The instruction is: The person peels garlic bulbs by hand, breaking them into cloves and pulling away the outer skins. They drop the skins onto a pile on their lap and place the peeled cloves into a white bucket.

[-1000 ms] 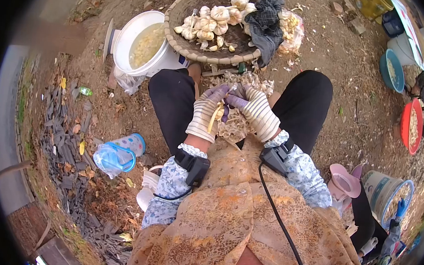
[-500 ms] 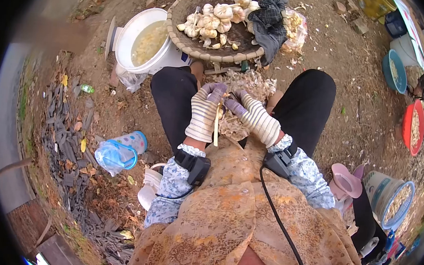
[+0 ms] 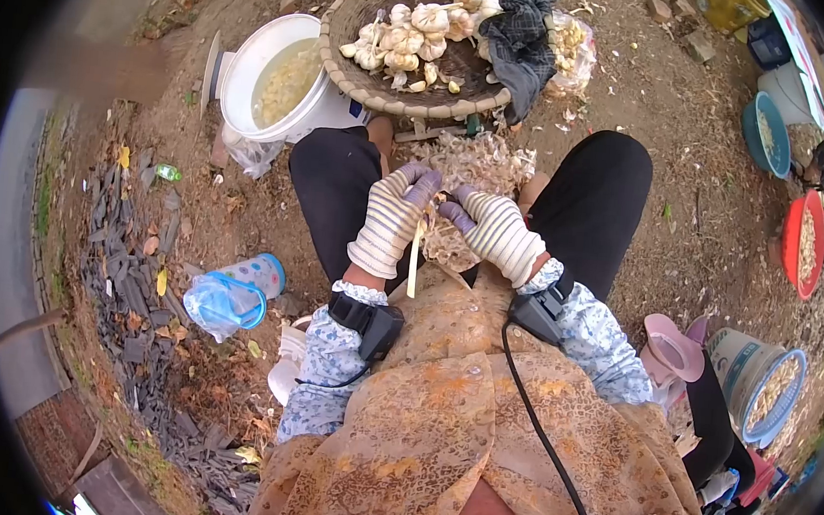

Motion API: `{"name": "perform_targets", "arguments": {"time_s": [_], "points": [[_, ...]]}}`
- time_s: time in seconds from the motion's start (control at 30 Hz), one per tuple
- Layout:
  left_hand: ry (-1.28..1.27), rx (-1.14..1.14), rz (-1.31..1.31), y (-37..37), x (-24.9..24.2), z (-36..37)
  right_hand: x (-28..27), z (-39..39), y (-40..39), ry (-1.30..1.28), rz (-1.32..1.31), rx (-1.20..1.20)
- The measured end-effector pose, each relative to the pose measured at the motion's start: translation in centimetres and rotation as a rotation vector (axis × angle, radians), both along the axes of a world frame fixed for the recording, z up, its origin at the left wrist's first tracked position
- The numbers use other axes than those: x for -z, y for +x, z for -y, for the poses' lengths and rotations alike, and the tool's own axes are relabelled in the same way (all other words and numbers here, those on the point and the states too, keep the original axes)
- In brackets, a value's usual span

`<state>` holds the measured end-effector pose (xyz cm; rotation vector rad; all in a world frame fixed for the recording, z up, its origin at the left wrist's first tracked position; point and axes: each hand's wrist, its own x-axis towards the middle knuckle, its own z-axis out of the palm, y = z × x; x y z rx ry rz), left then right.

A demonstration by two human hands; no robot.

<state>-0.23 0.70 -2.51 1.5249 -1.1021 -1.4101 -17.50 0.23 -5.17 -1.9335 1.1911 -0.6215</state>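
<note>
My left hand [image 3: 394, 215], in a striped glove, is closed on a garlic piece whose pale stem [image 3: 413, 262] hangs down below the fingers. Close beside it, my right hand [image 3: 494, 227] is also gloved, with its fingers bent toward the left fingertips; what they pinch is too small to make out. Beneath both hands lies a heap of garlic skins [image 3: 477, 164] between my knees. Ahead stands a woven basket [image 3: 348, 80] with garlic bulbs [image 3: 415, 37] and a dark cloth [image 3: 519, 48] on its right rim.
Left of the basket is a white bucket [image 3: 242, 84] with peeled cloves in liquid. A clear bag of cloves [image 3: 571, 57] lies right of it. A spotted container [image 3: 260, 277] lies at left. A red basin [image 3: 792, 244], teal basin [image 3: 756, 139] and pink hat [image 3: 673, 349] are at right.
My hands have moved slightly apart at the fingertips. The left hand and the hanging stem have shifted a little to the left.
</note>
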Motion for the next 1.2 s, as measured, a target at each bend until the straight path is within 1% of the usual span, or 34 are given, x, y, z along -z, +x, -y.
{"name": "perform_targets", "arguments": {"time_s": [0.03, 0.1, 0.13, 0.17, 0.27, 0.33, 0.37, 0.43, 0.47, 0.5, 0.53, 0.57, 0.6, 0.63, 0.7, 0.77, 0.83, 0.87, 0.9, 0.97, 1.0, 1.03, 1.1, 1.13, 1.17, 1.2], "points": [[0.002, -0.001, 0.001, -0.1, 0.0, -0.1, -0.2, 0.0, 0.0, -0.016, -0.007, -0.002], [-0.139, -0.024, 0.122, -0.4, 0.0, -0.3, -0.1, 0.0, 0.2, -0.003, -0.014, -0.003], [-0.225, -0.031, 0.166, -0.6, 0.0, -0.2, 0.5, 0.0, 0.3, 0.005, 0.066, 0.017], [-0.226, -0.029, 0.163, -0.8, -0.1, -0.2, 1.1, -0.1, 0.4, 0.013, 0.144, 0.038], [-0.238, 0.013, 0.237, -0.9, -1.1, -0.2, 1.9, -0.3, 0.3, 0.027, 0.204, 0.050], [-0.136, 0.065, 0.141, -0.6, -1.5, -0.1, 1.5, -0.5, 0.1, 0.036, 0.236, 0.054], [-0.134, 0.063, 0.141, -0.4, -1.6, 0.0, 1.1, -0.6, -0.2, 0.042, 0.235, 0.034], [0.024, 0.097, -0.039, 0.0, -1.8, 0.3, -0.1, -0.7, -0.7, 0.050, 0.237, 0.009], [0.009, 0.085, -0.098, 0.2, -1.1, 0.3, -0.6, -0.6, -0.9, 0.163, 0.287, -0.024], [0.009, 0.081, -0.097, 0.6, -0.8, 0.2, -0.8, -0.6, -1.0, 0.277, 0.337, -0.055], [0.073, 0.099, -0.209, 1.0, -0.5, 0.1, 0.1, -0.8, -1.0, 0.322, 0.424, -0.053], [0.138, 0.116, -0.321, 1.2, -0.3, -0.1, 0.3, -0.9, -1.0, 0.324, 0.423, -0.054], [0.202, 0.105, -0.438, 1.1, -0.3, -0.3, 0.3, -1.0, -1.0, 0.501, 0.532, -0.053], [0.201, 0.103, -0.439, 1.1, -0.2, -0.5, 0.3, -1.1, -1.0, 0.678, 0.640, -0.050], [0.278, 0.097, -0.545, 1.2, 0.2, -0.5, -0.6, -1.0, -1.2, 0.713, 0.655, -0.034], [0.288, 0.102, -0.568, 1.1, 0.8, -0.4, -0.8, -0.9, -1.2, 0.744, 0.667, -0.024], [0.172, -0.025, -0.506, 0.2, 0.4, -0.4, -0.3, -0.7, -1.1, 0.642, 0.638, 0.007], [0.126, -0.086, -0.446, 0.6, 1.8, -0.3, -0.2, -0.7, -1.1, 0.641, 0.638, 0.009], [0.127, -0.083, -0.446, 0.6, 1.4, -0.4, -0.2, -0.7, -1.1, 0.600, 0.637, 0.015], [0.000, -0.040, -0.485, 0.6, 0.5, -0.9, -0.2, -0.4, -1.2, 0.557, 0.637, 0.023], [0.015, 0.007, -0.373, 0.2, -0.1, -1.0, -0.6, -0.2, -1.2, 0.600, 0.592, 0.007], [0.016, 0.006, -0.373, 0.5, 0.0, -1.0, -0.8, -0.1, -1.1, 0.641, 0.546, -0.012], [0.163, 0.113, -0.430, 1.2, 0.2, -0.9, 0.0, -0.4, -0.9, 0.659, 0.593, -0.034], [0.174, 0.103, -0.499, 1.3, 0.2, -1.0, 0.4, -0.4, -0.9, 0.673, 0.640, -0.051], [0.173, 0.101, -0.499, 1.3, 0.3, -1.1, 0.7, -0.4, -1.0, 0.673, 0.640, -0.053], [0.245, 0.085, -0.621, 1.4, 0.2, -1.1, 0.7, -0.4, -1.1, 0.691, 0.655, -0.062]]}}
